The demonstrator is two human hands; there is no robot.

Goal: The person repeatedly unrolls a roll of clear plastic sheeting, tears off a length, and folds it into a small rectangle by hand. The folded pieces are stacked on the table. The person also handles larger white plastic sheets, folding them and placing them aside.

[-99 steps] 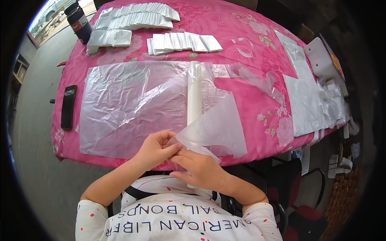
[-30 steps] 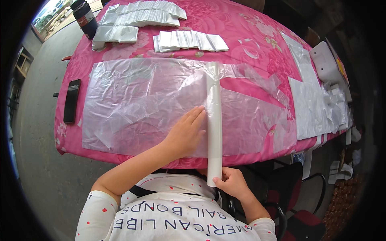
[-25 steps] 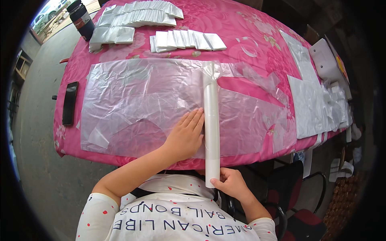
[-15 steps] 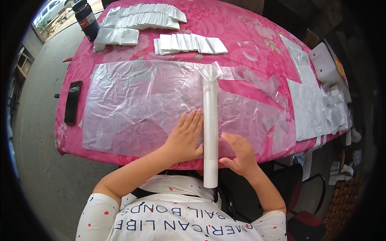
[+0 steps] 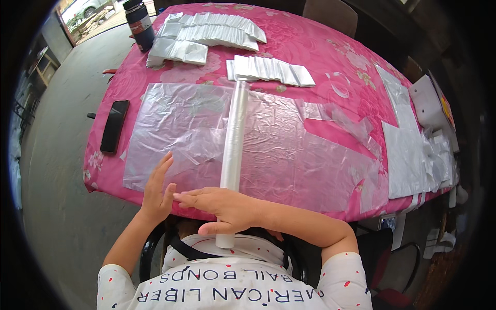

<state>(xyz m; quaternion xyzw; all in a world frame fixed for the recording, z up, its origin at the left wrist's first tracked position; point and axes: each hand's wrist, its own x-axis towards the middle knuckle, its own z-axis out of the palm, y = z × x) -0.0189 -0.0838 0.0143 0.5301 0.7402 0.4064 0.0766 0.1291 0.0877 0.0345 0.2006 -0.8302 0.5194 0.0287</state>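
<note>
A long white roll (image 5: 235, 139), wound with clear plastic film, lies lengthwise across the table and sticks out past its near edge. Thin clear plastic sheeting (image 5: 279, 139) spreads flat to both sides of it, slightly wrinkled. My right hand (image 5: 222, 206) crosses over the near part of the roll, fingers stretched leftward; whether it presses on the roll I cannot tell. Left of the roll, my left hand (image 5: 156, 194) is raised near the table edge with its fingers extended and nothing in it. The right fingertips come close to the left thumb.
Folded plastic packets (image 5: 217, 36) lie in rows at the back, with a shorter row (image 5: 271, 70) nearer. A dark bottle (image 5: 138, 26) stands at the far left, a phone (image 5: 114, 126) at the left edge. Plastic sheets (image 5: 408, 155) and a white box (image 5: 431, 101) sit on the right.
The roll has moved left across the sheeting. My left hand has come off the roll's side and moved left; my right hand has swung from its right side to lie across it.
</note>
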